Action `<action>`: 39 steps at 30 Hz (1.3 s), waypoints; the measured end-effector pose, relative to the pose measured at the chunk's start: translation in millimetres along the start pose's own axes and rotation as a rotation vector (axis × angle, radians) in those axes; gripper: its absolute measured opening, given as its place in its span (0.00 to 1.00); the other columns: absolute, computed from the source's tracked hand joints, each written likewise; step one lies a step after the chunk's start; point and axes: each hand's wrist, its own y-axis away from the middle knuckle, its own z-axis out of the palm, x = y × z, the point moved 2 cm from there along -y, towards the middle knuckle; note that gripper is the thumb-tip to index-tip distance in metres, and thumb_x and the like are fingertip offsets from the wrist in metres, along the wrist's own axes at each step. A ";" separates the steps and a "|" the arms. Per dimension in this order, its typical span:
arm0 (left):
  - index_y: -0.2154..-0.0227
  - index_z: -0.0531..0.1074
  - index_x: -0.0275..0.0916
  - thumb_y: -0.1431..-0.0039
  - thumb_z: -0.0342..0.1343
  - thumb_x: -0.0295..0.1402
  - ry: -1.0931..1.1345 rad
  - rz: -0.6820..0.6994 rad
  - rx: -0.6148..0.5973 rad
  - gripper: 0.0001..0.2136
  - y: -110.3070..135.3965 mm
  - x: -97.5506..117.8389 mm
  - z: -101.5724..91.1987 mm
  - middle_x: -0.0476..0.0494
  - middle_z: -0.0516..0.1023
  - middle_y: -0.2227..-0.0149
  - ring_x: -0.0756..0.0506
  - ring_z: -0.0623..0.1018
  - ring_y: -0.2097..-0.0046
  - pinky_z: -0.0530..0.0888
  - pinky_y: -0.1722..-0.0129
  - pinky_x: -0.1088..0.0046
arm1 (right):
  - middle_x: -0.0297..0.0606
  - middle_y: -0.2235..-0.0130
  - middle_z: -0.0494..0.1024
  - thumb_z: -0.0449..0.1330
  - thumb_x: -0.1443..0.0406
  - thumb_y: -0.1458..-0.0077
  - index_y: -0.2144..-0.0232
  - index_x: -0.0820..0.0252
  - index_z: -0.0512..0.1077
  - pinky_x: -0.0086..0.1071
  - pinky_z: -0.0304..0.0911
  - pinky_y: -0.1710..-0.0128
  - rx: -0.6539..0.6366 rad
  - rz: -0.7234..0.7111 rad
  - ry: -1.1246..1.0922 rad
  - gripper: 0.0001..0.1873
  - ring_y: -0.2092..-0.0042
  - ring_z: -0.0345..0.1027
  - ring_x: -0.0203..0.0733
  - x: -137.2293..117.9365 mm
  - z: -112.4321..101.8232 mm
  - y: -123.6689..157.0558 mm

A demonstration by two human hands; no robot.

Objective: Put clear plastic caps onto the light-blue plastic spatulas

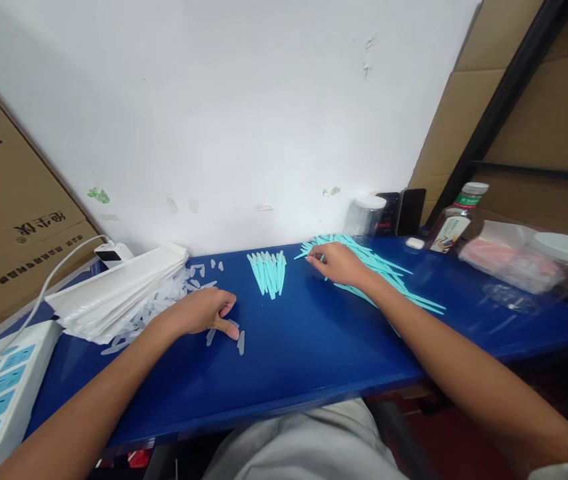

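Head view shows a dark blue tabletop point(299, 353) with small parts sorted into three areas. At the centre lies a tidy fan of slim turquoise sticks with pale translucent tips point(269, 275); these look finished, each seemingly wearing a cover. To the right spreads a larger, looser pile of long, slim, bare turquoise sticks point(391, 272), and to the left a heap of small, frosted, translucent plastic covers point(157, 303), partly beneath a stack of flat white plastic packets point(119, 293). Judging by both supplies, much more is left than done.

The left hand point(208, 312) has its thumb spread away from its curled fingers, the thumb tip just beside a single frosted elongated cover point(241, 343) near the front; no cover appears gripped. The right hand point(340, 263) reaches over the left end of the bare pile, fingertips close together; whether they pinch a stick, I cannot tell.
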 end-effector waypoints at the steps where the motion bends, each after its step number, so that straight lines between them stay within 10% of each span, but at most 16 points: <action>1: 0.73 0.62 0.41 0.52 0.66 0.63 -0.012 0.014 0.040 0.29 -2.2 0.6 1.8 0.52 0.67 0.78 0.47 0.64 0.75 0.51 0.72 0.71 | 0.42 0.59 0.85 0.56 0.59 0.31 0.58 0.59 0.82 0.33 0.62 0.65 -0.003 0.000 -0.002 0.16 0.61 0.77 0.45 -1.2 -0.1 0.4; 13: 0.70 0.63 0.41 0.24 0.37 0.51 -0.225 0.126 0.208 0.23 -10.8 25.1 16.9 0.48 0.69 0.77 0.45 0.68 0.76 0.53 0.72 0.70 | 0.43 0.59 0.85 0.56 0.61 0.32 0.58 0.60 0.82 0.34 0.63 0.62 0.035 -0.057 -0.091 0.15 0.60 0.77 0.46 -11.3 -1.5 3.7; 24: 0.69 0.72 0.42 0.48 0.61 0.65 -0.060 -0.169 0.060 0.28 26.2 -3.8 -32.2 0.46 0.77 0.72 0.43 0.73 0.70 0.58 0.71 0.70 | 0.40 0.63 0.83 0.58 0.61 0.30 0.56 0.59 0.82 0.31 0.64 0.63 -0.104 -0.385 -0.389 0.13 0.64 0.74 0.40 -74.8 26.0 28.2; 32: 0.71 0.77 0.42 0.55 0.68 0.54 0.001 -0.219 -0.183 0.20 27.5 -6.4 -17.6 0.46 0.79 0.71 0.41 0.76 0.67 0.61 0.71 0.70 | 0.47 0.47 0.77 0.58 0.57 0.29 0.45 0.61 0.78 0.39 0.66 0.49 -0.088 -0.819 -0.281 0.19 0.51 0.69 0.46 -128.2 66.5 44.9; 39: 0.71 0.79 0.42 0.46 0.62 0.53 0.053 -0.090 -0.220 0.18 30.8 0.4 -20.3 0.46 0.78 0.71 0.43 0.74 0.67 0.62 0.70 0.71 | 0.43 0.55 0.79 0.60 0.65 0.31 0.56 0.63 0.78 0.35 0.67 0.53 -0.156 -0.705 -0.390 0.08 0.54 0.70 0.43 -122.0 65.7 38.8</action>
